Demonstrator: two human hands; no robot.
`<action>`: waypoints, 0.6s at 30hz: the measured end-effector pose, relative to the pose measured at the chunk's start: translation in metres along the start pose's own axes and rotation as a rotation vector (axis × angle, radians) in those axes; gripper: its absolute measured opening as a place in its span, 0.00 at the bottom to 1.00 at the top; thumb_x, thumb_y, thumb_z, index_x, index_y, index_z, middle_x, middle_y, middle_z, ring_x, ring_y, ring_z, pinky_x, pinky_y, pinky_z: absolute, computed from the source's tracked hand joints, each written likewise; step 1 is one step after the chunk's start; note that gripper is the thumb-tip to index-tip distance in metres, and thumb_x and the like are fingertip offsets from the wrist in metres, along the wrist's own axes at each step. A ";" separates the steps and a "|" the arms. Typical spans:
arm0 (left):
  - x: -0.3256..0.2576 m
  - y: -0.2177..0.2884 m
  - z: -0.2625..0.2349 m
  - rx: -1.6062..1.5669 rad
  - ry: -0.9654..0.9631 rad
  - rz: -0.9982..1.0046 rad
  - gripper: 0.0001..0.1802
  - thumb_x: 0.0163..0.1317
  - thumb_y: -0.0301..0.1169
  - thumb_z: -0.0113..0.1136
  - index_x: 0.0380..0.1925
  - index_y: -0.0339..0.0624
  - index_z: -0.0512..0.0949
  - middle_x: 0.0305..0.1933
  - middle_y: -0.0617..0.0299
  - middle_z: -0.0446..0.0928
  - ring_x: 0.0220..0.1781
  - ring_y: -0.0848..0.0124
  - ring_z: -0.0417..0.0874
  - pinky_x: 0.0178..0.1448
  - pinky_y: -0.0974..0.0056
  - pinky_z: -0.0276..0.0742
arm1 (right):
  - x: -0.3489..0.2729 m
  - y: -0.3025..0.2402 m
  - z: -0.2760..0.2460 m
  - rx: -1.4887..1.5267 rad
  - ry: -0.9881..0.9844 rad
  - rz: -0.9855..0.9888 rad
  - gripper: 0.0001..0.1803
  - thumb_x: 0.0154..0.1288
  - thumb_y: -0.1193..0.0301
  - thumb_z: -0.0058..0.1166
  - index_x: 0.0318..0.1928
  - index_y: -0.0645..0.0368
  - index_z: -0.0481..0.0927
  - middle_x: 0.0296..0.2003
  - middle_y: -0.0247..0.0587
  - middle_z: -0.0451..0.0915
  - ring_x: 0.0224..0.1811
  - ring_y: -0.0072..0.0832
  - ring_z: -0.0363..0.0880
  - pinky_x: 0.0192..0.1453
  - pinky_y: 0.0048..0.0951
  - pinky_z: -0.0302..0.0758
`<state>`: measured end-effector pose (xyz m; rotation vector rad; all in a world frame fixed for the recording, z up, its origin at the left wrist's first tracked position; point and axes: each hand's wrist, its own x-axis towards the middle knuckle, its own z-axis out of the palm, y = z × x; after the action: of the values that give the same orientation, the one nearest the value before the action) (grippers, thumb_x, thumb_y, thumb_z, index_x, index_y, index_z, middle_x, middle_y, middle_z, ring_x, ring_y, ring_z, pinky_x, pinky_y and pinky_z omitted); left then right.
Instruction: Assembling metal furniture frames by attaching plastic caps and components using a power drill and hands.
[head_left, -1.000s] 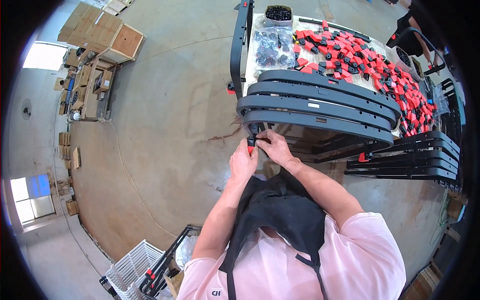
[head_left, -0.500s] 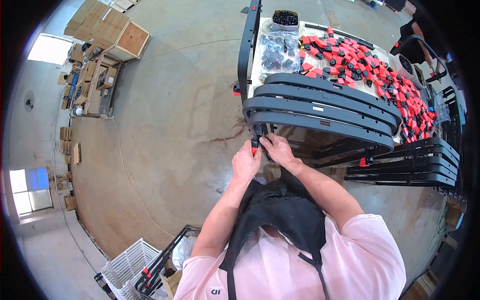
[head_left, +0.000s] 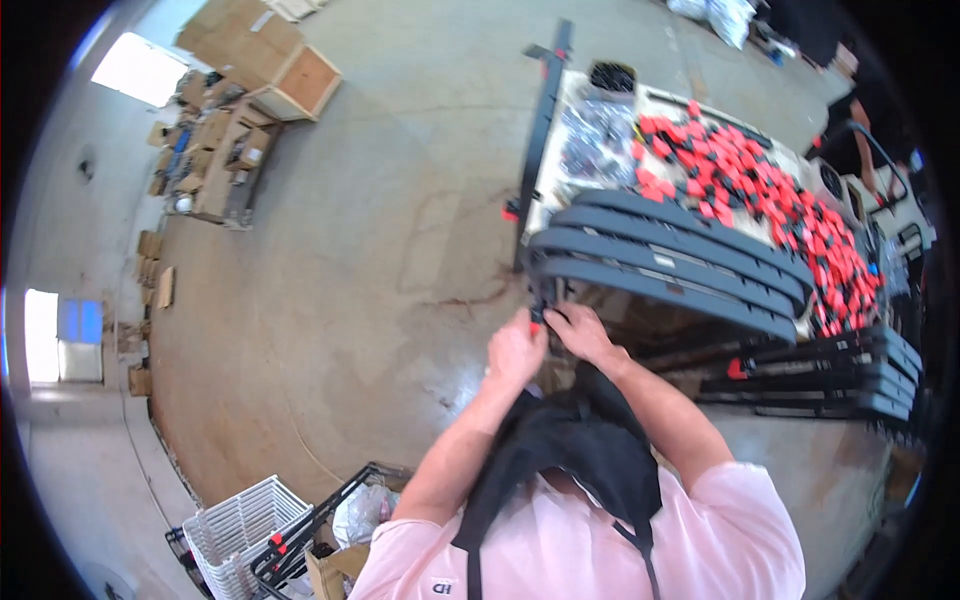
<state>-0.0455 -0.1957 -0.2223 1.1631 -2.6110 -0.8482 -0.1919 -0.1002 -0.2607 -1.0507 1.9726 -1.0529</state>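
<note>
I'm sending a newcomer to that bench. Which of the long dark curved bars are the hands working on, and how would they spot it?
Find the workbench heaped with small red parts. Three long dark curved bars lie stacked along its near edge. The nearest curved bar is the one: both the left hand and right hand meet at its left end.

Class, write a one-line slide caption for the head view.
Both hands, left hand and right hand, meet at the end of a long black curved panel beside red clips.

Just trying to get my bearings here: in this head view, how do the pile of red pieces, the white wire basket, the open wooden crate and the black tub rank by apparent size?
1. Pile of red pieces.
2. White wire basket, then open wooden crate: close, and the basket sits nearer the camera, so unsure.
3. Black tub, clearly smallest.
</note>
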 end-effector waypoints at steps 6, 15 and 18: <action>-0.005 0.006 0.004 -0.056 -0.011 -0.059 0.14 0.70 0.40 0.63 0.44 0.40 0.79 0.39 0.36 0.87 0.44 0.34 0.88 0.49 0.34 0.83 | -0.009 0.002 0.005 0.089 0.080 0.095 0.24 0.79 0.53 0.55 0.55 0.64 0.84 0.50 0.64 0.87 0.58 0.61 0.85 0.63 0.55 0.79; -0.003 0.011 0.002 -0.055 0.007 -0.046 0.14 0.71 0.40 0.62 0.43 0.39 0.78 0.40 0.36 0.87 0.45 0.34 0.88 0.49 0.35 0.83 | -0.005 0.004 -0.001 0.025 0.121 0.066 0.21 0.78 0.57 0.57 0.54 0.65 0.84 0.48 0.64 0.88 0.55 0.60 0.87 0.59 0.52 0.81; -0.002 0.007 0.003 -0.041 0.014 -0.012 0.15 0.71 0.41 0.63 0.42 0.38 0.78 0.39 0.37 0.87 0.45 0.34 0.88 0.48 0.35 0.83 | -0.007 0.004 0.001 0.065 0.114 -0.012 0.18 0.75 0.60 0.62 0.53 0.62 0.85 0.46 0.61 0.89 0.53 0.56 0.89 0.57 0.49 0.83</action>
<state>-0.0497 -0.1888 -0.2202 1.1713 -2.5652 -0.8878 -0.1892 -0.0930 -0.2637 -0.9888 2.0099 -1.1991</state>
